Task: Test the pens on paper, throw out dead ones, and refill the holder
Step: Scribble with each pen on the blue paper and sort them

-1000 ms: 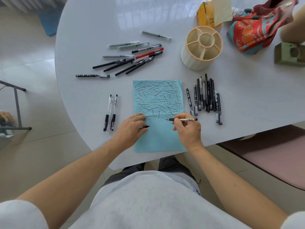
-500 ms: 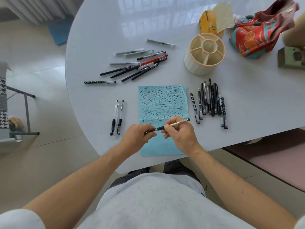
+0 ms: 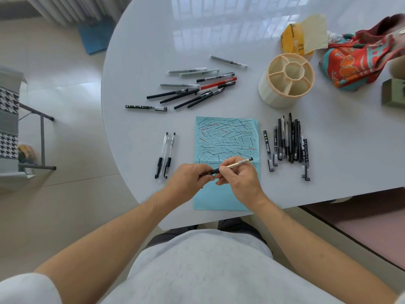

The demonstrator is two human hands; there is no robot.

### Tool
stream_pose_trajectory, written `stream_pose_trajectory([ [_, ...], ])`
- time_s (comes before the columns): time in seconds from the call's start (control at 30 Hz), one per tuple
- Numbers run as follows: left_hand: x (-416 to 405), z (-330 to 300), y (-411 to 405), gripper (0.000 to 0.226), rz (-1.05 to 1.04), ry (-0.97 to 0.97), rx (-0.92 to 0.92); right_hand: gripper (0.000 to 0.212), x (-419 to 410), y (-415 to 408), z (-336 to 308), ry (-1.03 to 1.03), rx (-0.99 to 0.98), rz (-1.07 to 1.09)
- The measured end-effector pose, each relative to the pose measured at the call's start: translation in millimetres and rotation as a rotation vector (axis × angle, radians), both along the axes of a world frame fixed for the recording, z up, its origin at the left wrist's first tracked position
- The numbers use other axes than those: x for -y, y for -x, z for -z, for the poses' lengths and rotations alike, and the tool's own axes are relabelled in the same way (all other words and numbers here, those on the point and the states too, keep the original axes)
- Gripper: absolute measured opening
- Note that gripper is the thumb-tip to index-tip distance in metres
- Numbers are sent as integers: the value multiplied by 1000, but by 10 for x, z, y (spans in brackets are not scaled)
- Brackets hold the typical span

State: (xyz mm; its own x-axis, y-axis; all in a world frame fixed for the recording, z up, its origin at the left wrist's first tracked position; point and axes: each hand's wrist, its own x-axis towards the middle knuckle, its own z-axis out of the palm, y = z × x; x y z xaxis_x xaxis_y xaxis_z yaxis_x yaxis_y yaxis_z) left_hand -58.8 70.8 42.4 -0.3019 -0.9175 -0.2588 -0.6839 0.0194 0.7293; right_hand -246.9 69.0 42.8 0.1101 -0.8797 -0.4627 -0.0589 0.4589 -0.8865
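- Our right hand (image 3: 237, 181) grips the tan pen (image 3: 237, 163); our left hand (image 3: 188, 179) pinches its dark end – both over the blue paper (image 3: 226, 137).
- Holder (image 3: 287, 80) at 1 o'clock on worktop (image 3: 339, 139), w/ loose pens (image 3: 197, 88) at 11.

Glossy white table (image 3: 153, 36) reflecting windows, pale tiled floor (image 3: 54, 73), blue mat (image 3: 94, 38), metal-framed chair (image 3: 41, 137)

The tan pen (image 3: 237, 163) has been lifted off the blue paper (image 3: 226, 139), and its dark tip end has been brought into the left hand (image 3: 188, 178), where the cap was held.
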Motion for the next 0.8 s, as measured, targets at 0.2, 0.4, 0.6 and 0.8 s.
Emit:
stream_pose_trajectory([
  [0.2, -52, 24, -89, 15, -49, 55, 59, 7, 41, -191, 11, -20, -49, 5],
  [0.4, -170, 63, -359, 12, -209, 63, 86, 12, 167, -595, 30, -45, -125, -106],
  [0.6, -203, 114, -759, 17, -559, -5, 65, 26, 845, -931, 30, -103, -172, -434],
  [0.8, -176, 341, -1206, 20, -723, -98, 303, 16, 1574, -1333, 79, 276, -606, -429],
])
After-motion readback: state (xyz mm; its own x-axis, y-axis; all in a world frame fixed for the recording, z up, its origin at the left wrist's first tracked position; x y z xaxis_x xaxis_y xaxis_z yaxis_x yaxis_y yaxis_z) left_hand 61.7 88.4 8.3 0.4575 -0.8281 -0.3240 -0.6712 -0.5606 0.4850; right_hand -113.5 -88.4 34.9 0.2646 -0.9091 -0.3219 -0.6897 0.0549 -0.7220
